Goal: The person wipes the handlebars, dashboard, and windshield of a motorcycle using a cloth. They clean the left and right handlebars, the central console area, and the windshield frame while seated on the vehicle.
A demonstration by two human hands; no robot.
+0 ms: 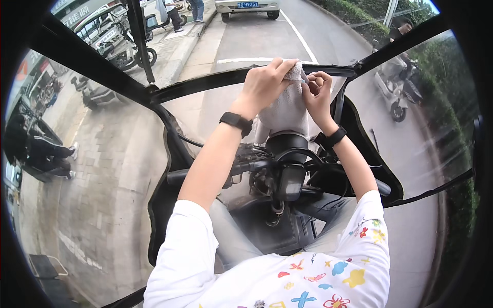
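Observation:
A pale terry cloth (287, 109) hangs over the headlight end of a vehicle with handlebars, its upper part bunched at the dark frame bar of the windscreen. My left hand (264, 84) grips the top of the cloth between thumb and fingers. Close beside it on the right, my right hand (318, 90) has curled fingers by the cloth's upper edge; whether they pinch it is unclear. Below the cloth are a black round housing (287, 143) and a dark display unit (291, 181). Keys (276, 211) hang beneath. Both wrists wear black bands.
A black frame (208, 86) with clear panels surrounds me. The left handlebar grip (179, 176) lies under my left forearm, the right grip (381, 187) near my right elbow. Outside are a white vehicle (246, 7) ahead, a rider on a scooter (394, 88) at right and parked two-wheelers at left.

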